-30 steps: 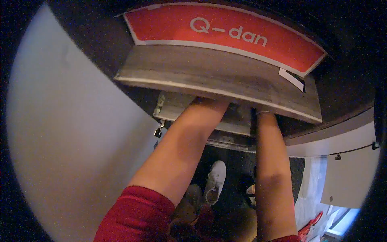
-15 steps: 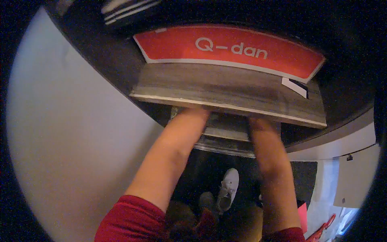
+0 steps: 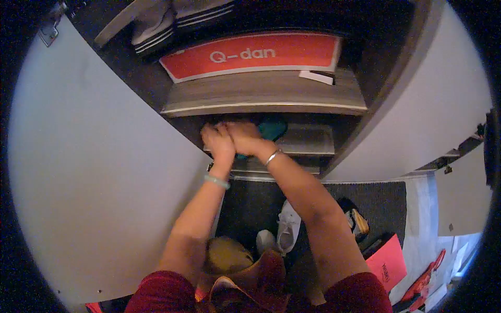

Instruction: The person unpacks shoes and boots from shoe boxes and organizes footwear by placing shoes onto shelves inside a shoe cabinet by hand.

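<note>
Dark-walled cabinet (image 3: 389, 88), its pale left door (image 3: 104, 172) swung wide at nine o'clock, frames two bare arms meeting in a low compartment. Striped items (image 3: 156, 34), soft-looking, sit at eleven o'clock. Just off centre toward ten, the left hand (image 3: 215, 138) presses close to its partner, a green bangle (image 3: 216, 181) at the wrist; blur leaves its grip impossible to tell. Overlapping it near twelve, the right hand (image 3: 244, 136), silver bracelet (image 3: 273, 156) below, likewise cannot be read as holding or loose. Higher at twelve, a red "Q-dan" box (image 3: 250, 65) rests on the upper shelf (image 3: 250, 96). Partly hidden behind the right hand, a teal item (image 3: 273, 127) shows at one o'clock above the lower shelf (image 3: 308, 136). A sideways sweep of the wrist could nudge it over the front edge; arms raised too soon could catch the upper shelf's lip and jolt the box. A white shoe (image 3: 288, 224) stands at five; a pinkish-red item (image 3: 387, 263) lies at four.
</note>
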`<move>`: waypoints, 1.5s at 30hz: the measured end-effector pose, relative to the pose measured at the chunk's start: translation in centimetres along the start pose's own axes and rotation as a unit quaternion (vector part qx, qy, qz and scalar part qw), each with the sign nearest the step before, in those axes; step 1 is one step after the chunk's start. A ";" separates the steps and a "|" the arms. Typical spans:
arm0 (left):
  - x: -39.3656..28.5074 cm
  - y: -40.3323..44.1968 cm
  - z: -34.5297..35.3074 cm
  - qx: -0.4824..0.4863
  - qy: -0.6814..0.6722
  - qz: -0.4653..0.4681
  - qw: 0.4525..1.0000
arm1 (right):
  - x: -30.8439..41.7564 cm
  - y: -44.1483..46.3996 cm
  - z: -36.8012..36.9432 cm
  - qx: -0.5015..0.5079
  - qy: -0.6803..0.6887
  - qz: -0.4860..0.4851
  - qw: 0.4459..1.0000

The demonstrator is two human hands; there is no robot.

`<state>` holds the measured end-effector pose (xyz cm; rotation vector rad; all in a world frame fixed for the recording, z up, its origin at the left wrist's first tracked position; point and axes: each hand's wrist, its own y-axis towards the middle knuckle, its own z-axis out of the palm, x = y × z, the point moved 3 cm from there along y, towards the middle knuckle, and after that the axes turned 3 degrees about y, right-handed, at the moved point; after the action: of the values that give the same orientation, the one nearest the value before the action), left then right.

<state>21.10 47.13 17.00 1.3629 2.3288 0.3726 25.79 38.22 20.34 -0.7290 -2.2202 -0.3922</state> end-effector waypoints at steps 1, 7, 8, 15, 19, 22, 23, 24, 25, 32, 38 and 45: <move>0.3 -1.3 -1.1 -0.040 -0.118 -0.043 0.991 | 0.4 -1.3 0.3 -0.043 -0.054 -0.097 0.993; -2.7 -5.1 -5.7 0.012 -0.225 0.016 0.974 | 1.5 -8.4 -1.6 -0.072 -0.139 -0.155 0.975; -4.5 -5.3 -5.4 0.027 -0.200 0.060 0.978 | 0.7 -9.6 -2.5 -0.107 -0.153 -0.112 0.976; -15.2 -7.3 0.8 0.025 -0.241 0.233 0.942 | -4.9 -17.2 -6.0 -0.267 -0.252 0.102 0.925; -14.7 -11.5 0.0 0.031 -0.255 0.315 0.914 | -4.5 -21.4 -4.6 -0.312 -0.272 0.017 0.910; -15.4 -14.6 -2.3 0.101 -0.352 0.300 0.881 | -4.4 -25.6 -2.9 -0.333 -0.149 0.046 0.930; -15.5 -15.8 -2.0 0.099 -0.378 0.325 0.861 | -5.2 -26.9 -2.2 -0.348 -0.101 0.068 0.930; -15.9 -17.5 -2.4 0.136 -0.409 0.321 0.843 | -5.3 -28.7 -2.0 -0.341 -0.038 0.063 0.937; -16.2 -19.1 -3.4 0.165 -0.435 0.318 0.826 | -4.9 -30.7 -2.2 -0.337 0.026 0.048 0.940; -16.0 -28.7 -2.3 0.460 -0.395 0.435 0.666 | -5.8 -43.5 4.4 -0.208 0.267 0.199 0.920; -13.9 -35.6 1.3 0.616 -0.239 0.535 0.527 | -8.6 -50.4 12.5 -0.182 0.270 0.232 0.916; -20.9 -38.7 1.4 0.650 -0.254 0.513 0.500 | -8.7 -67.6 8.1 -0.573 0.209 0.435 0.662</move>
<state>1.34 10.15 3.79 2.7718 0.6638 -1.6271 -15.21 -14.64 4.98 -1.9588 -0.7424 -1.2921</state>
